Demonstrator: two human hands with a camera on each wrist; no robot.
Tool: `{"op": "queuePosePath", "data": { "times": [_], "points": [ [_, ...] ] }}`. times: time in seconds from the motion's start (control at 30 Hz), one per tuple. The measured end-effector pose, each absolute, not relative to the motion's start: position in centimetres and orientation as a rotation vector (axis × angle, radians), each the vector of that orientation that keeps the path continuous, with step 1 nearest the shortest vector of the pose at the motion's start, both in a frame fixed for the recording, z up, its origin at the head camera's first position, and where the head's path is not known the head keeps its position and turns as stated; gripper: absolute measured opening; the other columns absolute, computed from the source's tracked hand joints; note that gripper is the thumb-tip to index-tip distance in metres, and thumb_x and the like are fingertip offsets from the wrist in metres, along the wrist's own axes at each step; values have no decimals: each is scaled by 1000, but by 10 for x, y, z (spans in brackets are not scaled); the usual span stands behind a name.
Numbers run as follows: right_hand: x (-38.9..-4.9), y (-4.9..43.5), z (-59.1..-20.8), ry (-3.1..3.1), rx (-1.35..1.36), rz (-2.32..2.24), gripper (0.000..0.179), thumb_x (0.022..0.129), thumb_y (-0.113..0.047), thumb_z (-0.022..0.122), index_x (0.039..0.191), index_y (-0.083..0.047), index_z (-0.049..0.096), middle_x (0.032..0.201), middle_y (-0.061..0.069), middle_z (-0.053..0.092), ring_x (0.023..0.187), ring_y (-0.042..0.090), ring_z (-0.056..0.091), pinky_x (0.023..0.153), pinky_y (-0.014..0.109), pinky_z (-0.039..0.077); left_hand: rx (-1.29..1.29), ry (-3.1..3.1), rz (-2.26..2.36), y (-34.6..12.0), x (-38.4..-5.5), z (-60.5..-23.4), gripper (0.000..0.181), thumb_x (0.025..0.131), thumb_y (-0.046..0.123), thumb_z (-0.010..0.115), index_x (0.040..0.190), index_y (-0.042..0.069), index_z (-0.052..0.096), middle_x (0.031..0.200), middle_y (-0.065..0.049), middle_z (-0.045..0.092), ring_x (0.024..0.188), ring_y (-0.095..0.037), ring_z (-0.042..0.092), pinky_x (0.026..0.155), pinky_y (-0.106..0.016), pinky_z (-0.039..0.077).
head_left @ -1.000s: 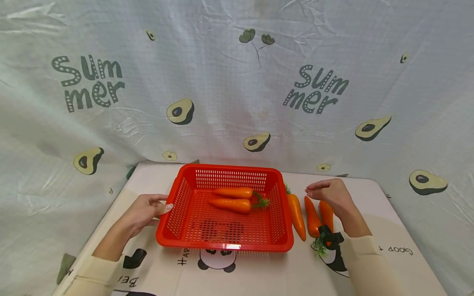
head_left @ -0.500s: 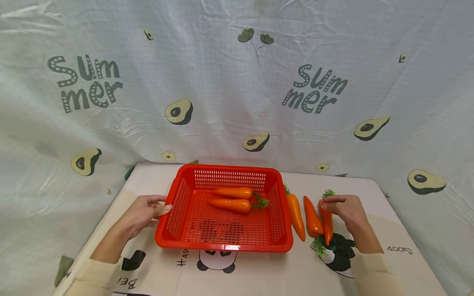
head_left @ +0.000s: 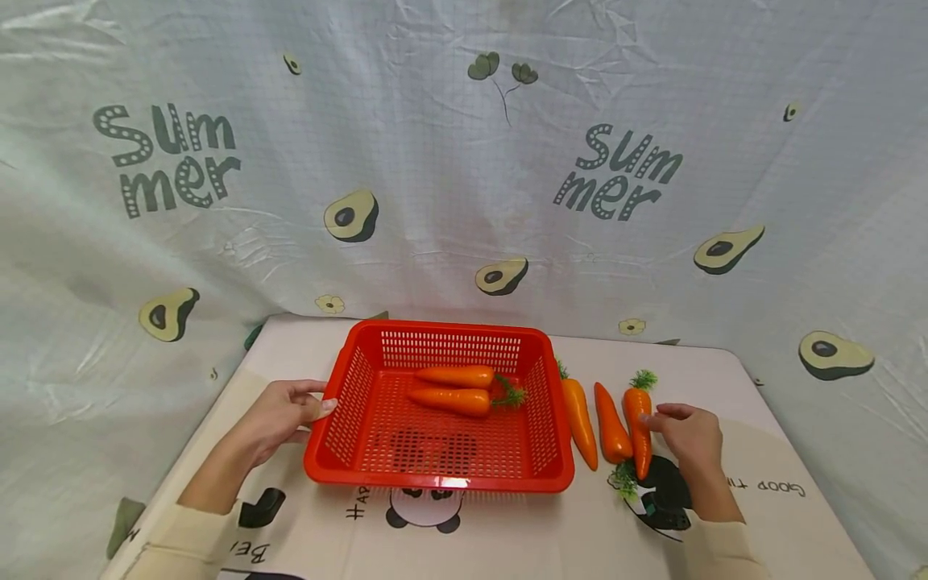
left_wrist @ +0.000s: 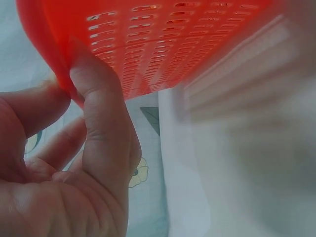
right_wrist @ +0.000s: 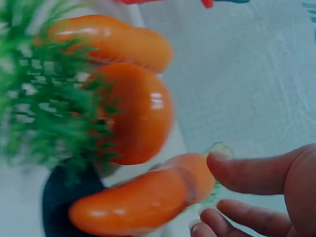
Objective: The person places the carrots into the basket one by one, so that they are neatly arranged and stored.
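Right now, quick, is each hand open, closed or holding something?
Left hand: closed, holding the basket rim.
Right hand: open at the rightmost carrot, not gripping it; whether it touches cannot be told.

Inside one red basket [head_left: 377, 483], two carrots [head_left: 451, 401] are held; at its three o'clock, three loose carrots [head_left: 613, 432] are counted.

On the pale printed table [head_left: 522, 536] lie a red slotted basket [head_left: 442, 483] and, beside it, three orange carrots [head_left: 612, 427]
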State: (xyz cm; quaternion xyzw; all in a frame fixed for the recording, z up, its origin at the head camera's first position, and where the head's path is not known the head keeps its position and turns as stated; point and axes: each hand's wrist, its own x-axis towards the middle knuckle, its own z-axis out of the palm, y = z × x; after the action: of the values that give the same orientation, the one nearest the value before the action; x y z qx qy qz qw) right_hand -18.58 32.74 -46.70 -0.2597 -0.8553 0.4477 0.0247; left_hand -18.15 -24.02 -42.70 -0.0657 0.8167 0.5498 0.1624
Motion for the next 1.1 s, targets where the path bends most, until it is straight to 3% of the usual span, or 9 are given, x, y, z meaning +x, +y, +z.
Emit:
{"op": "queuePosePath", "data": {
  "times": [0.2, 0.47, 0.77, 1.1],
  "points": [
    [-185, 324, -476, -2712, -818, 1302, 56, 92, -25, 77, 130, 13, 62, 134, 37, 58, 115, 48, 55, 94, 54, 56, -187, 2337, 1561, -240, -182, -427, 59, 105, 19, 62, 151, -11, 42, 125, -25, 70, 89, -20, 74, 75, -37, 65],
    [-193, 323, -473, -2848, -754, 1206, 63, 88, -30, 81, 126, 17, 62, 125, 38, 62, 102, 44, 63, 70, 35, 59, -191, 2329, 1563, -242, -179, -426, 59, 104, 20, 64, 150, -10, 44, 122, -22, 72, 89, -19, 73, 74, -35, 65],
    [-196, 328, -469, -2880, -758, 1191, 56, 90, -21, 76, 126, 20, 61, 118, 38, 64, 92, 42, 67, 71, 42, 62, -153, 2316, 1589, -241, -181, -425, 60, 105, 19, 62, 151, -13, 40, 124, -25, 70, 89, -19, 74, 72, -36, 65],
    [-198, 326, -460, -2845, -719, 1187, 49, 90, -12, 69, 126, 21, 60, 126, 41, 60, 102, 47, 62, 76, 44, 62, -162, 2324, 1583, -242, -182, -425, 58, 105, 19, 62, 150, -12, 43, 123, -24, 71, 87, -18, 73, 71, -35, 64]
  ]
}}
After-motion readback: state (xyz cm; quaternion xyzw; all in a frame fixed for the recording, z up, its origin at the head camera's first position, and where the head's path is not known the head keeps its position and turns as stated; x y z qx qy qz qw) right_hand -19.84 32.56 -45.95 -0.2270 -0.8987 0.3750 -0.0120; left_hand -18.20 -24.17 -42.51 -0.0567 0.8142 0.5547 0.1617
